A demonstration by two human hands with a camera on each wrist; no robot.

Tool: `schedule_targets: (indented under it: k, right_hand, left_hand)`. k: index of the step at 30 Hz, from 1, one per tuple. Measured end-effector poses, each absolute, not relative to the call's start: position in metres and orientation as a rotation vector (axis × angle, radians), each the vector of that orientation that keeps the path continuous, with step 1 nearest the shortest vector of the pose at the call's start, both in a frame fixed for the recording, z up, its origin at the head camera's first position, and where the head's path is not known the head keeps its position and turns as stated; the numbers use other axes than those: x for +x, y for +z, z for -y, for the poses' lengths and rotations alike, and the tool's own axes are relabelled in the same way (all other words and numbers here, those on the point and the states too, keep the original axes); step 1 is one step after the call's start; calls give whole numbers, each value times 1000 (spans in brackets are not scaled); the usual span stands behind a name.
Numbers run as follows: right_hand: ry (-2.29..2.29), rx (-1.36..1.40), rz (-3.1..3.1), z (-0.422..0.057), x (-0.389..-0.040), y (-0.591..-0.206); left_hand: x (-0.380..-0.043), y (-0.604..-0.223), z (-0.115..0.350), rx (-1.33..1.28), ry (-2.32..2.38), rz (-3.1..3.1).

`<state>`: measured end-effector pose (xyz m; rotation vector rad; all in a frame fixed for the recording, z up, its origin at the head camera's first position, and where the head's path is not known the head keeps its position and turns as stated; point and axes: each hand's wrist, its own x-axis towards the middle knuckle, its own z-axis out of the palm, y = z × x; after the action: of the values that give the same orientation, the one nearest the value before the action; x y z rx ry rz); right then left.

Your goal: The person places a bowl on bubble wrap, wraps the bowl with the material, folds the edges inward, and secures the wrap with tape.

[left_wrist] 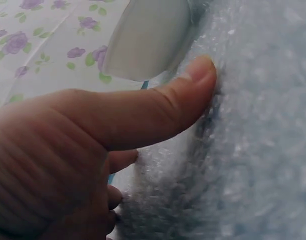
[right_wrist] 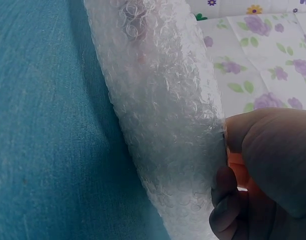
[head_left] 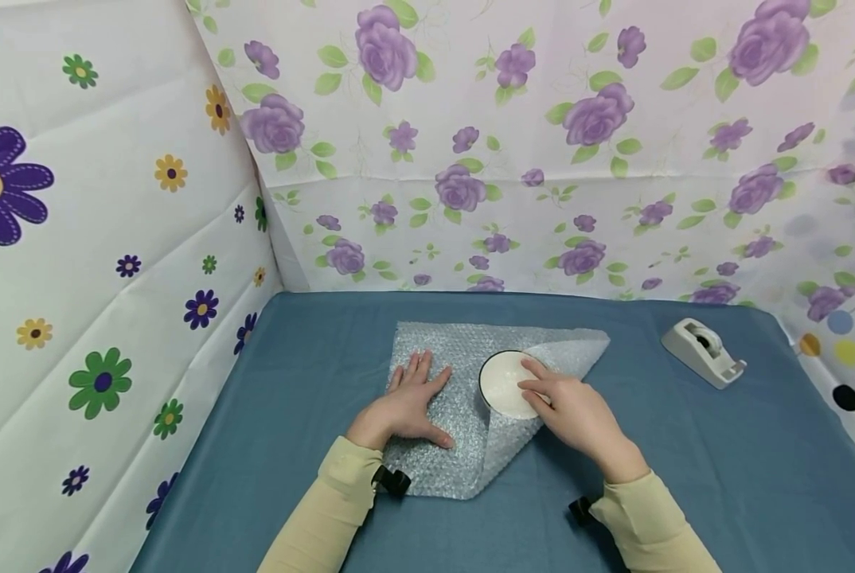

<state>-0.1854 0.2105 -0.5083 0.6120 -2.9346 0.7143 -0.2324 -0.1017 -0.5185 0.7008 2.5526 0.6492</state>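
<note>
A white bowl (head_left: 502, 386) with a dark rim sits on a sheet of bubble wrap (head_left: 435, 469). The near right corner of the sheet is folded up against the bowl's right side. My left hand (head_left: 409, 402) lies spread on the wrap left of the bowl, its thumb (left_wrist: 188, 95) pointing toward it. At the bowl's right rim, my right hand (head_left: 578, 414) pinches the folded bubble wrap (right_wrist: 168, 115), with fingertips reaching over into the bowl. In the left wrist view the bowl's pale side (left_wrist: 148, 40) shows beyond the thumb.
A white tape dispenser (head_left: 703, 350) stands on the blue tablecloth (head_left: 685, 446) at the back right. Flowered curtains (head_left: 470, 159) hang behind the table and along its left side. Black wrist cameras (head_left: 392, 481) sit at both cuffs.
</note>
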Motion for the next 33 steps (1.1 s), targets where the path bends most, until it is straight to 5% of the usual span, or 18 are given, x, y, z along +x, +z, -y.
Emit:
schedule_targets:
  k: [5,16,33]
  right_hand:
    - [718,610,2940,-211,-185,-509]
    - [709,676,2921,-216,-187,-510]
    - [746,701,2926,-218,-189,-510]
  left_hand:
    - [-231,-508,97,758,787,-2609]
    - [-213,-496,47,1374,981,-2612]
    - [-226,-507,34,1449,774,-2740]
